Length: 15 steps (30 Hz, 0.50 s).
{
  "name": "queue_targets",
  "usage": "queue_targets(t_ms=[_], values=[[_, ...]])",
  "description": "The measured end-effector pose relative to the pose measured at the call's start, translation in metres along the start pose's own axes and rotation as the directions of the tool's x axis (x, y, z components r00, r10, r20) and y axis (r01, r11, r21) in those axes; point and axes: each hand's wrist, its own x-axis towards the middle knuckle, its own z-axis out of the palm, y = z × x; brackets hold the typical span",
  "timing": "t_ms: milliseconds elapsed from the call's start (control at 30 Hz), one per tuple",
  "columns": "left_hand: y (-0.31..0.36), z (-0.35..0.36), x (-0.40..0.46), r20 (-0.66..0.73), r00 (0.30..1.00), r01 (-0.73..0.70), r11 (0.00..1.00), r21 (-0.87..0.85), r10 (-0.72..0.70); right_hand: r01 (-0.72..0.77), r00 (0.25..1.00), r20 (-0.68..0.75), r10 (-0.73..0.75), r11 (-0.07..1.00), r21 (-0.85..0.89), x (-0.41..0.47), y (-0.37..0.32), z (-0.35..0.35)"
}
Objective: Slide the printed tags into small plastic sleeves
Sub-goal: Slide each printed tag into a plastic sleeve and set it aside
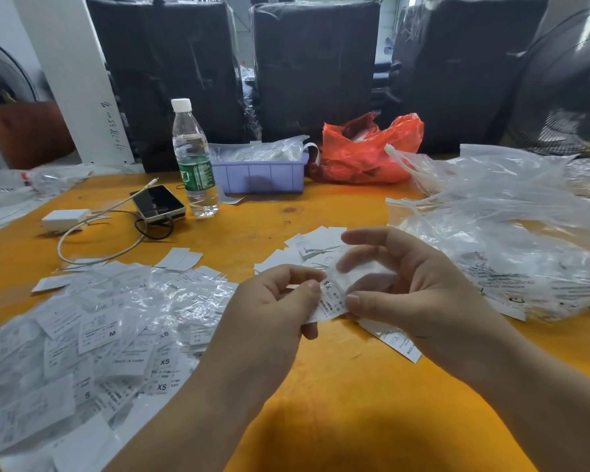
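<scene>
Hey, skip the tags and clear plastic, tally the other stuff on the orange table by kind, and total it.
Bottle: 1
Phone: 1
Charger: 1
Purple bin: 1
Red bag: 1
Total: 5

Garment packing workshop / small factory floor, not a home. Orange bench (pixel 321 216) strewn w/ heaps of printed size tags (pixel 109 338) (XS, S, M, "made in China") and loose clear plastic sleeves (pixel 511 233). Purple parts bin (pixel 263 175) w/ more bagged stock, red plastic bag (pixel 365 155) beside it. Behind the bench: big bales wrapped in black plastic (pixel 171 73), an industrial fan (pixel 566 93) at right. Water bottle (pixel 195 158), phone (pixel 157 202) + charger (pixel 65 218) = a worker's station.
</scene>
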Motion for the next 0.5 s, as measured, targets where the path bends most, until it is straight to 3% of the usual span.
queue_targets(t_ms=[200,500], values=[[0.0010,0.0024,-0.0036,-0.085,0.989,-0.119,0.991,0.054,0.123,-0.052,0.999,0.006,0.052,0.998,0.041,0.0014,0.0010,0.0003],[0.0000,0.0044,-0.0038,-0.124,0.983,-0.128,0.991,0.049,0.133,-0.075,0.997,0.027,0.073,0.992,0.100,0.0013,0.0012,0.0026]])
